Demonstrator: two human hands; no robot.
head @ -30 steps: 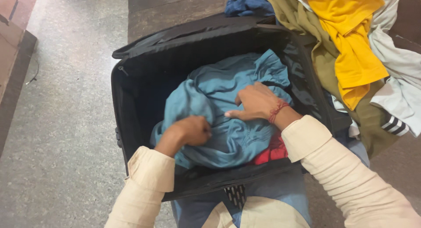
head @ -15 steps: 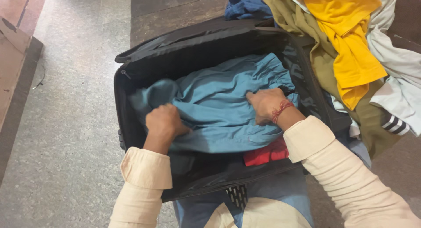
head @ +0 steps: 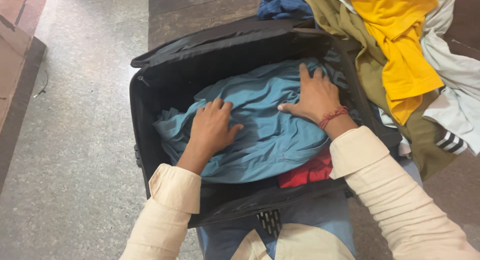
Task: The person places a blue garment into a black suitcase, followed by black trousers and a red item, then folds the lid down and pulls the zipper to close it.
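The floor point(head: 75, 140) is grey stone, and on it stands an open black suitcase point(head: 150, 120) with its lid leaning back. To the right of the case lies a heap of clothes point(head: 380, 75): an olive piece at the bottom, a yellow shirt point(head: 400, 45) on top, pale grey cloth at the far right and a dark blue piece point(head: 282, 4) behind the case.

Inside the case lies a teal garment point(head: 270, 135). It fills most of the compartment and is creased, with a loose bunch at the left end. Under its near right edge a red cloth point(head: 307, 172) shows, partly covered.

The left hand point(head: 212, 127) lies flat on the left half of the teal garment, fingers spread and pointing away from the person. The right hand point(head: 315, 97) lies flat on the far right part, near the wall of the case, with a red thread on the wrist. The two hands are apart, both open, palms down; neither one clamps the cloth.

To press such a garment down well, I think the palms should stay flat and move outward from the middle toward the corners, so that the air and folds go out. The bunch at the left end seems to need smoothing most. The pressure should be even, otherwise the cloth may ride up at the edges over the rim.
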